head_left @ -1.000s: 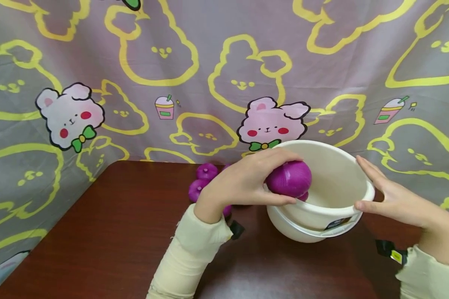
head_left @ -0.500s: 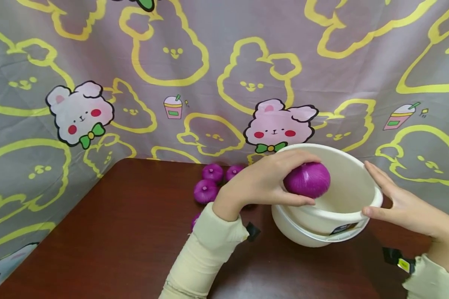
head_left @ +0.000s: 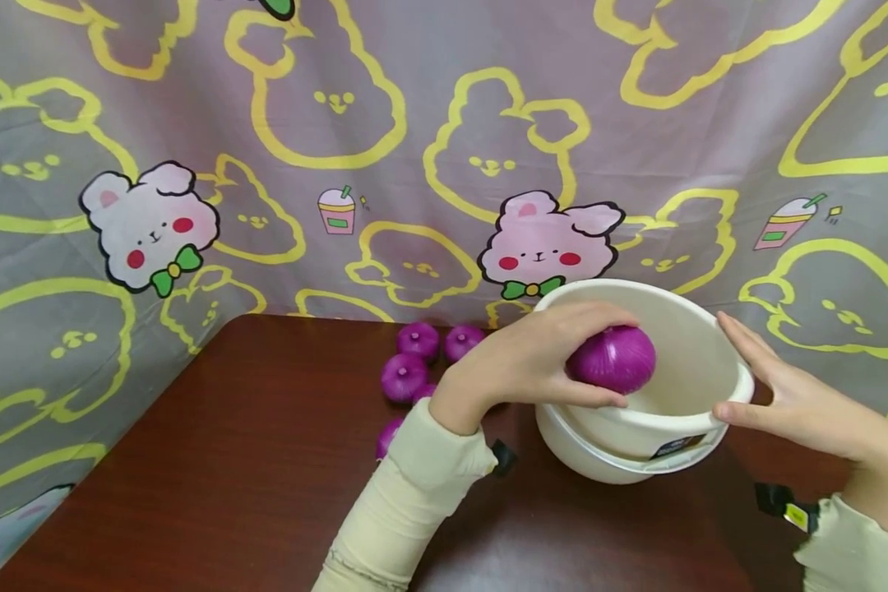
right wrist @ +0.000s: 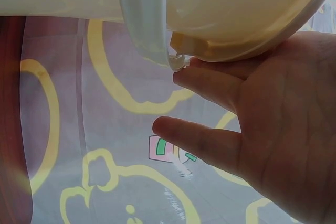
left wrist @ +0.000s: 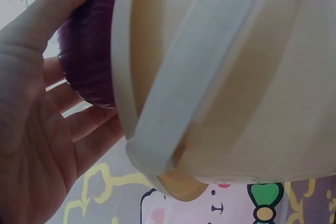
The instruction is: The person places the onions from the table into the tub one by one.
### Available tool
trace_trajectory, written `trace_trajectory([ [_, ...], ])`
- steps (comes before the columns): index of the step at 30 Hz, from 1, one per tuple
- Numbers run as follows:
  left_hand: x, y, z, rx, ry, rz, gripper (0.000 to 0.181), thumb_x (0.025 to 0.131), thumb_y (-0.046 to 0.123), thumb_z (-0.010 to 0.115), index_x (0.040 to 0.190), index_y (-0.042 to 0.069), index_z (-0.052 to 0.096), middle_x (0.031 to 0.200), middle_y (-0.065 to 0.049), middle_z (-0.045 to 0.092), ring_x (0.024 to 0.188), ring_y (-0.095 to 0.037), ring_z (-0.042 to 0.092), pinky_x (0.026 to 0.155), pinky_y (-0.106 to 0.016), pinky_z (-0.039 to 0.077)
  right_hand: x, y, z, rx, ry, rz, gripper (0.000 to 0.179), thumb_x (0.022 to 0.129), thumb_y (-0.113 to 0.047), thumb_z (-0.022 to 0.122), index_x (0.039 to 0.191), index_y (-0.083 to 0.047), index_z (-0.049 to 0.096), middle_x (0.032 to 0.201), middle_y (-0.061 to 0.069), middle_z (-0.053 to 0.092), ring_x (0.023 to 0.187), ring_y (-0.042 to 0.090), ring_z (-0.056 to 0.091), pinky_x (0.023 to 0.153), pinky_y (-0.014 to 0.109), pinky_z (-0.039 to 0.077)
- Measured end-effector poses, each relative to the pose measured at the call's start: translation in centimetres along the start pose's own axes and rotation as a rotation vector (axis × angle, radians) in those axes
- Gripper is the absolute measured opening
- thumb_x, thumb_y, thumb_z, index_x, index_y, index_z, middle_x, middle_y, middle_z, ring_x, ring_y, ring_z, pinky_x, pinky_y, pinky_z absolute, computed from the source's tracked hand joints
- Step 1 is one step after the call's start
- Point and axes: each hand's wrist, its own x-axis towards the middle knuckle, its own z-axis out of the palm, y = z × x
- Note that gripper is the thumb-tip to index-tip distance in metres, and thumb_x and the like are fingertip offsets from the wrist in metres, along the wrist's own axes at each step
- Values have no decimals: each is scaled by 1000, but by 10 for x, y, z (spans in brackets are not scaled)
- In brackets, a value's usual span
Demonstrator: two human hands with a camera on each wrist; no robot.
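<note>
My left hand (head_left: 540,353) grips a purple onion (head_left: 617,360) between thumb and fingers, at the left rim of a white plastic bucket (head_left: 696,362). In the left wrist view the bucket's rim covers part of this onion (left wrist: 89,48). The thumb lies along the near side, the other fingers on the far side. My right hand (head_left: 799,403) holds the bucket's right side, thumb at the front of the rim and fingers toward the back. In the right wrist view, the fingers (right wrist: 210,85) reach along the outside by the handle's joint.
Several more purple onions (head_left: 404,376) lie on the brown table (head_left: 266,460) left of the bucket, partly hidden by my left forearm. The bucket's handle (head_left: 681,467) hangs down across its front. A patterned cloth (head_left: 414,148) hangs behind the table.
My left hand has moved the onion right, from the left rim farther over the bucket's opening, mostly in the first half second. The right hand keeps its hold on the bucket.
</note>
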Motion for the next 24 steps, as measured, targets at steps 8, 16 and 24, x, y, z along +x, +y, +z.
trace_trajectory([
  [8,0,-3,3,38,-24,-48,69,83,43,79,137,9,53,135,0,58,125,-10,51,105,-13,38,2,-3,-2,17,-6,10,105,88,-20,69,160,-24,-7,165,22,-9,149,3,-14,113,67,-6],
  [16,0,-11,9,31,-34,-79,70,83,44,78,138,8,52,136,0,57,126,-11,50,106,-13,37,3,-4,-3,15,-8,16,106,88,-20,70,160,-23,-7,165,22,-9,149,3,-13,114,66,-5],
  [24,1,-12,8,82,-91,-85,67,88,47,72,140,9,51,139,1,56,131,-8,47,114,-12,27,2,-2,-3,-19,5,-17,105,88,-18,69,160,-23,-6,166,20,-8,145,-8,-6,107,7,-3],
])
